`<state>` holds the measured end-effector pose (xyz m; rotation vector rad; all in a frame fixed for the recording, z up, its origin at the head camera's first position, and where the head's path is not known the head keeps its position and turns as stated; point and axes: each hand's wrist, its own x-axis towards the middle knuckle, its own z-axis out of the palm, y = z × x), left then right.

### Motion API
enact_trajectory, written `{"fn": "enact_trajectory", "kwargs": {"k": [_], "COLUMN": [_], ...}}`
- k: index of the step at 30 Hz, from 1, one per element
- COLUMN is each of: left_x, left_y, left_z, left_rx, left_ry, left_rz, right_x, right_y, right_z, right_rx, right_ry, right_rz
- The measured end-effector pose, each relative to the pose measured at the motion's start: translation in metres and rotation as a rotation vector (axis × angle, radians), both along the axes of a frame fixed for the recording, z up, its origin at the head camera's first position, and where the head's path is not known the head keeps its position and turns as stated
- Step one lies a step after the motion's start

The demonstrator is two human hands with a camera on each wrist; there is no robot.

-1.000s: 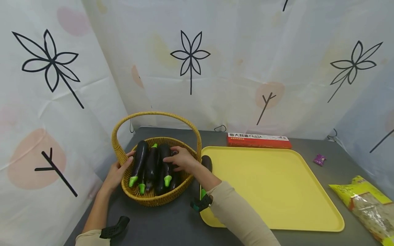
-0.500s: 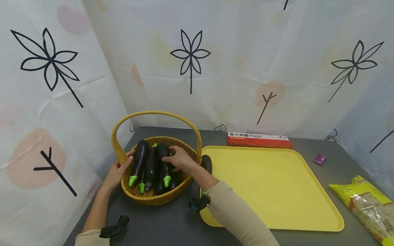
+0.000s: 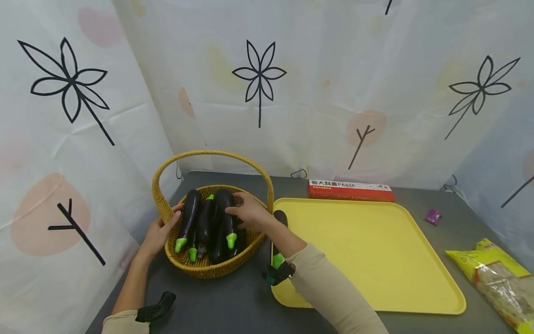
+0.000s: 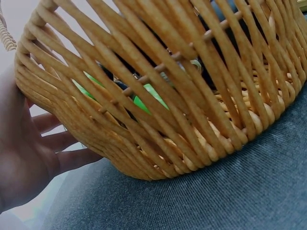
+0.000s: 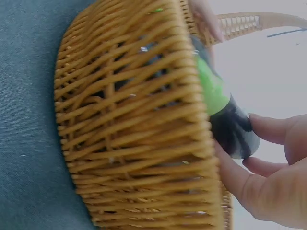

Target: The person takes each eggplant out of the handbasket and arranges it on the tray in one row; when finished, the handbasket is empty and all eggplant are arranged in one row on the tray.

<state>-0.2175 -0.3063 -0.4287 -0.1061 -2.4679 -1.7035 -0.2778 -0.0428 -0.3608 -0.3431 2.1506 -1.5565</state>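
A yellow wicker basket (image 3: 200, 272) with a tall arched handle holds several dark eggplants with green stem ends. At its left rim my left hand (image 3: 155, 237) grips the side, thumb over the edge; in the left wrist view its fingers reach behind the woven wall (image 4: 158, 91). My right hand (image 3: 250, 212) pinches an eggplant (image 3: 224, 204) on top of the pile, its green end toward me. The right wrist view shows thumb and fingers on either side of that eggplant (image 5: 235, 132), just above the rim. Lower eggplants are partly hidden.
Right of the basket lies a yellow tray (image 3: 367, 260), with another eggplant (image 3: 280, 217) along its left edge, partly behind my right forearm. A red pasta box (image 3: 352, 191) stands behind the tray. A purple packet (image 3: 433, 216) and a yellow bag (image 3: 498, 278) lie at the right.
My right hand and the eggplant it holds have shifted slightly right and up over the last half second. The left hand and the basket stay in place.
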Motion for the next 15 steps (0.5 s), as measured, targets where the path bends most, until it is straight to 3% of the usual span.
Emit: {"fn": "enact_trajectory", "kwargs": {"k": [6,15], "left_x": [0.0,-0.003], "left_y": [-0.001,-0.001], "left_z": [-0.002,-0.003], "left_rx": [0.005,0.005], "left_ry": [-0.006,-0.017], "left_rz": [0.002,0.008], "right_x": [0.001,0.011], "right_y": [0.012,0.043], "right_z": [0.009,0.013], "right_rx": [-0.112,-0.156], "right_ry": [-0.076,-0.061], "right_rz": [0.049,0.205]}}
